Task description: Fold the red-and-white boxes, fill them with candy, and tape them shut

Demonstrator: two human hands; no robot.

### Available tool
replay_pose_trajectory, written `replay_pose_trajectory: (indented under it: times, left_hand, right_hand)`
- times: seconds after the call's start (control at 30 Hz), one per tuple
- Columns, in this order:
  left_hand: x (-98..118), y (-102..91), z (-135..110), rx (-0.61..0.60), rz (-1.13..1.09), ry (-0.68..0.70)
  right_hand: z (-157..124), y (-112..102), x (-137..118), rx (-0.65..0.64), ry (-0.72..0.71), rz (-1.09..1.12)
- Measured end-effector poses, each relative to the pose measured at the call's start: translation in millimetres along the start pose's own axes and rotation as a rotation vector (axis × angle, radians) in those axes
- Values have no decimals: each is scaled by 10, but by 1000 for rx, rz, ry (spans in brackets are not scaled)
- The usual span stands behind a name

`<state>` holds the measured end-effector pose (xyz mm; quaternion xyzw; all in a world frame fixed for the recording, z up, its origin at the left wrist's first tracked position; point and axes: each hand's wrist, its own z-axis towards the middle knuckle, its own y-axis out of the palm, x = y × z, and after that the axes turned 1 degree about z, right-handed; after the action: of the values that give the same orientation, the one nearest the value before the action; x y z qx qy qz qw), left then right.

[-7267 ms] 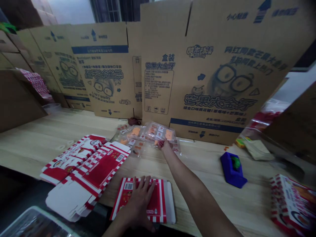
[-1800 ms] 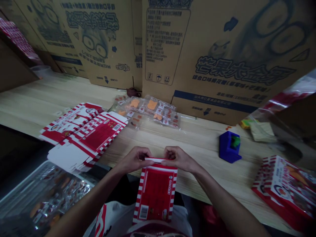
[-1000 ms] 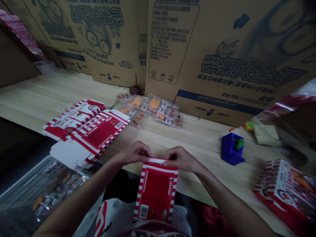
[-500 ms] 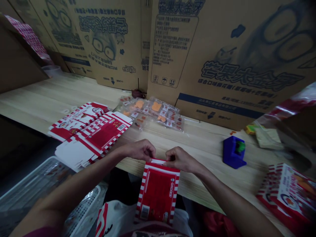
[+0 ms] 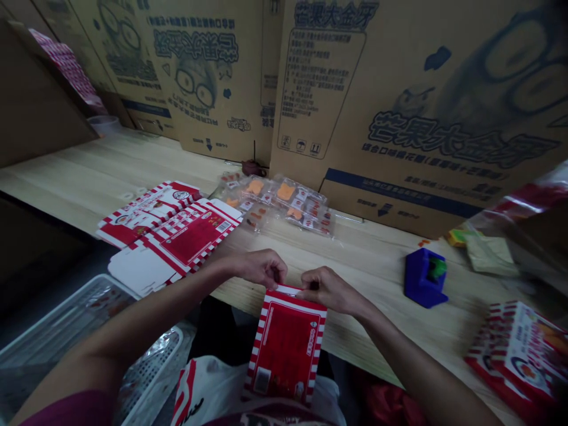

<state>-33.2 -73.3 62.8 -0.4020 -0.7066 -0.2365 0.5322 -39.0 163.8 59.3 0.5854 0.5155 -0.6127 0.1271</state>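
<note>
A red-and-white striped carton [image 5: 286, 349] stands upright against my lap at the table's near edge. My left hand [image 5: 261, 267] pinches the left part of its top flap, fingers curled closed. At the flap's right end my right hand [image 5: 326, 290] is closed on the same white flap. Both hands sit close together just above the carton's top.
A stack of flat red-and-white carton blanks [image 5: 171, 234] lies left on the wooden table [image 5: 368, 266]. Clear packets of orange sweets [image 5: 284, 201] lie by the big cardboard boxes [image 5: 399, 100]. A blue tape dispenser [image 5: 423, 278] and filled cartons [image 5: 523, 349] are right; a white basket [image 5: 146, 378] is lower left.
Since seven seconds ago the carton has been lifted from flat on the table to upright at my lap, both hands on its top flap. In the last second the hands barely move.
</note>
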Motion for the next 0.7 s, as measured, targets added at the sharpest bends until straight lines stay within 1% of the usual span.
replay_pose_trajectory:
  times: [0.13, 0.2, 0.3, 0.37, 0.47, 0.5, 0.57, 0.63, 0.7]
  left_hand:
    - [-20, 82, -112, 109, 95, 54]
    - [-13, 141, -194, 173, 154, 72]
    - [50, 235, -293, 235, 260, 82]
    - [104, 299, -339, 281, 330, 84]
    - [141, 407, -407, 366, 323, 85]
    - [131, 451, -428, 394, 305, 88]
    - [70, 552, -448, 466, 271, 104]
    - [-43, 662, -418, 565, 235, 115]
    - [-189, 764, -338, 685, 151, 118]
  right_hand:
    - [-139, 90, -16, 101, -20, 44]
    - [-216, 178, -10, 180, -17, 117]
    - [-272, 295, -1, 296, 32, 250]
    - [-284, 341, -6, 318, 40, 309]
    - [-315, 406, -14, 322, -38, 316]
    - [-330, 439, -7, 350, -75, 300]
    - [-352, 525, 33, 452, -144, 268]
    - [-345, 622, 101, 551, -189, 256]
    - [-307, 710, 176, 607, -200, 259]
